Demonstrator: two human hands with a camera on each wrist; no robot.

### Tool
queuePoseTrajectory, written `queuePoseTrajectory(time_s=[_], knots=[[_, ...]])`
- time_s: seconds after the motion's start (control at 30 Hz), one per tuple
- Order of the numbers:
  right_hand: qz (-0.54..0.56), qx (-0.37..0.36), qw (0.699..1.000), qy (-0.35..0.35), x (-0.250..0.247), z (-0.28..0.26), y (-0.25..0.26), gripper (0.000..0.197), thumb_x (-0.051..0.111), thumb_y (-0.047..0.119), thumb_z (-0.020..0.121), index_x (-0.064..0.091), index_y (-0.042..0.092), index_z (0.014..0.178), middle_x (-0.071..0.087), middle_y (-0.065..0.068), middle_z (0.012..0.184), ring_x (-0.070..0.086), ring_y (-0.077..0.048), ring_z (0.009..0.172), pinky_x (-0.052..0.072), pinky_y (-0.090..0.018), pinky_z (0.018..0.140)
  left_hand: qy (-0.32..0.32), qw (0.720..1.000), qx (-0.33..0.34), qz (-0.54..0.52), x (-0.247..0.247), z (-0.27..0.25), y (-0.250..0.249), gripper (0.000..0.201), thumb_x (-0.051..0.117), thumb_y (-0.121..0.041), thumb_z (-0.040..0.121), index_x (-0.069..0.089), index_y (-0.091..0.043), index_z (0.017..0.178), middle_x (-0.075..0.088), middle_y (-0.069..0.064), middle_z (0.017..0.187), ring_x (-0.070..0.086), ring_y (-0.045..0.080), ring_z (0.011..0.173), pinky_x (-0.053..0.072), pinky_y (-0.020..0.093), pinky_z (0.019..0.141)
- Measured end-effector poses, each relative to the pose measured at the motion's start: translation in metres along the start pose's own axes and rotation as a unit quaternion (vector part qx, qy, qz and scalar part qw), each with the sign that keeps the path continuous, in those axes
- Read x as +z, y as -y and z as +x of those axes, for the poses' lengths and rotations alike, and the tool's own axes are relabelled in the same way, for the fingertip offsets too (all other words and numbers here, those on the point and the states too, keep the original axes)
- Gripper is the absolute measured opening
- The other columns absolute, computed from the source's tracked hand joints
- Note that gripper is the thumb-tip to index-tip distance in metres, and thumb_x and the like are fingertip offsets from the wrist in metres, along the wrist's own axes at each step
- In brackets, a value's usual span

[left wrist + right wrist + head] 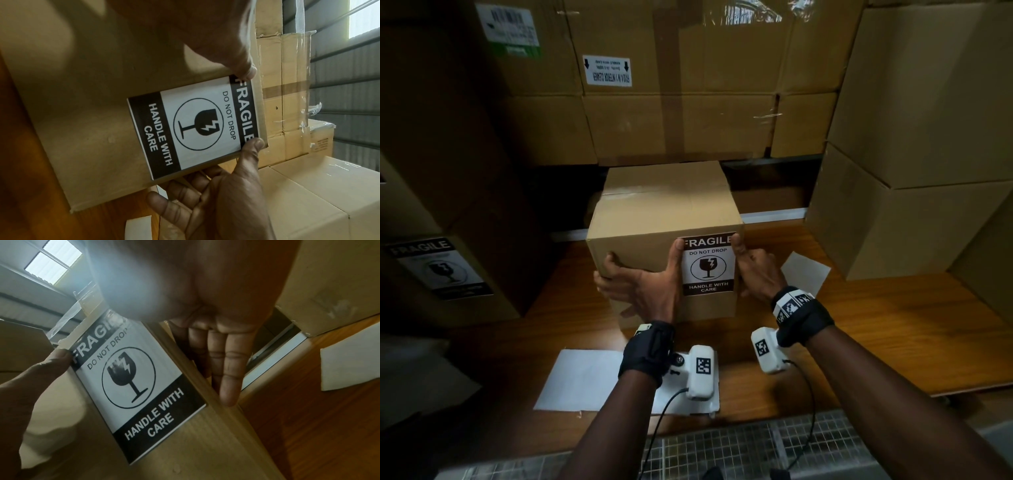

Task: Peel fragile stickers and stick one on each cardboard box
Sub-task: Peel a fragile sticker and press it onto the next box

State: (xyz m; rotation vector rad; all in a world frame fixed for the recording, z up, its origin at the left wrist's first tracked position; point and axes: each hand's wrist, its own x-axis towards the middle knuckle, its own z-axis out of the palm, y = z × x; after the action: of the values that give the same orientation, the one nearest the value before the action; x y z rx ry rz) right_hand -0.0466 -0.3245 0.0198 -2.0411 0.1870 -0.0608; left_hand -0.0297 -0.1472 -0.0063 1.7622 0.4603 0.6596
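A small cardboard box [664, 219] stands on the wooden table, with a black-and-white FRAGILE sticker [707, 265] flat on the right part of its front face. My left hand [643, 281] lies across that face: its thumb presses the sticker's top left corner and its fingers reach the box's left edge. My right hand [756, 274] presses its thumb on the top right corner. Its straight fingers [230, 369] lie along the box's right side. The sticker [195, 126] shows between both thumbs in the left wrist view, and the sticker [133, 382] is also in the right wrist view.
White backing sheets [585, 377] lie on the table [859, 325] near its front edge, and a loose white sheet [804, 270] lies right of the box. Large cartons stand behind [681, 126], right [911, 205] and left, the left carton [438, 267] bearing a fragile sticker.
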Motion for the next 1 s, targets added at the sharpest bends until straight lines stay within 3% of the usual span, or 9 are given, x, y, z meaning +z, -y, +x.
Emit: queuePoseTrajectory(time_s=[0.13,0.23,0.33,0.43,0.53,0.7,0.77,0.87,1.0], knots=[[-0.004,-0.022,1.0,0.008,-0.006,-0.001,-0.01,0.054,0.036,0.065,0.094,0.059,0.017,0.084,0.068,0.006,0.083,0.068,-0.01,0.071,0.056,-0.023,0.05,0.029,0.999,-0.002,0.013,-0.006,0.005,0.005,0.116,0.066,-0.09,0.05,0.007,-0.04,0.137,0.016,0.015,0.157,0.028,0.039,0.141,0.024,0.074,0.11],[-0.015,-0.055,0.998,0.014,-0.008,-0.002,-0.023,0.038,0.045,0.066,0.087,0.06,0.031,0.089,0.072,0.007,0.09,0.069,-0.004,0.069,0.057,-0.025,0.058,0.036,0.999,0.022,0.027,-0.016,0.012,0.016,0.12,0.075,-0.083,0.05,0.005,-0.041,0.139,0.027,0.017,0.152,0.038,0.039,0.135,0.032,0.07,0.107],[-0.049,-0.101,0.994,0.002,-0.004,0.001,-0.041,0.019,0.063,0.048,0.092,0.065,0.03,0.094,0.073,0.005,0.103,0.067,0.007,0.077,0.055,-0.018,0.067,0.044,0.997,0.057,0.032,-0.026,0.017,0.027,0.133,0.081,-0.079,0.05,0.003,-0.033,0.148,0.036,0.017,0.147,0.043,0.039,0.131,0.035,0.064,0.108],[-0.089,-0.111,0.99,-0.014,0.001,0.003,-0.054,0.034,0.073,0.038,0.089,0.068,0.014,0.113,0.072,-0.003,0.119,0.068,-0.014,0.106,0.059,-0.035,0.086,0.073,0.995,0.062,0.041,-0.036,0.028,0.036,0.143,0.084,-0.075,0.05,0.008,-0.016,0.156,0.036,0.018,0.147,0.046,0.037,0.13,0.041,0.057,0.108],[-0.145,-0.134,0.98,-0.015,0.001,-0.002,-0.058,0.04,0.071,0.036,0.09,0.064,0.011,0.122,0.071,-0.008,0.121,0.069,-0.023,0.108,0.059,-0.039,0.087,0.114,0.989,0.072,0.052,-0.046,0.041,0.046,0.134,0.092,-0.063,0.055,0.019,-0.017,0.157,0.034,0.016,0.149,0.048,0.033,0.128,0.051,0.05,0.099],[-0.161,-0.168,0.973,0.003,-0.004,-0.006,-0.055,0.067,0.06,0.055,0.088,0.051,0.015,0.142,0.066,-0.01,0.132,0.066,-0.028,0.115,0.057,-0.042,0.094,0.179,0.977,0.105,0.042,-0.064,0.059,0.052,0.103,0.091,-0.035,0.07,0.035,-0.009,0.153,0.037,0.016,0.146,0.047,0.022,0.123,0.045,0.033,0.094],[-0.133,-0.145,0.98,0.004,-0.006,-0.002,-0.052,0.088,0.061,0.069,0.082,0.038,0.022,0.152,0.06,-0.007,0.141,0.06,-0.025,0.125,0.054,-0.046,0.1,0.207,0.971,0.112,0.039,-0.069,0.066,0.055,0.099,0.089,-0.036,0.073,0.036,-0.011,0.153,0.042,0.016,0.143,0.048,0.02,0.119,0.047,0.032,0.091],[-0.074,-0.086,0.994,0.0,-0.005,0.008,-0.035,0.104,0.061,0.08,0.078,0.018,0.032,0.159,0.055,-0.005,0.147,0.057,-0.025,0.129,0.053,-0.048,0.101,0.246,0.964,0.1,0.006,-0.075,0.075,0.058,0.109,0.087,-0.062,0.066,0.038,-0.017,0.152,0.05,0.009,0.143,0.055,0.019,0.12,0.055,0.037,0.091],[-0.003,-0.059,0.998,0.015,0.002,0.011,-0.019,0.084,0.058,0.067,0.081,0.034,0.028,0.152,0.06,-0.005,0.139,0.062,-0.025,0.122,0.055,-0.042,0.094,0.277,0.956,0.084,-0.037,-0.075,0.081,0.051,0.092,0.084,-0.055,0.073,0.043,-0.019,0.148,0.059,-0.001,0.136,0.059,0.005,0.115,0.056,0.025,0.087]])
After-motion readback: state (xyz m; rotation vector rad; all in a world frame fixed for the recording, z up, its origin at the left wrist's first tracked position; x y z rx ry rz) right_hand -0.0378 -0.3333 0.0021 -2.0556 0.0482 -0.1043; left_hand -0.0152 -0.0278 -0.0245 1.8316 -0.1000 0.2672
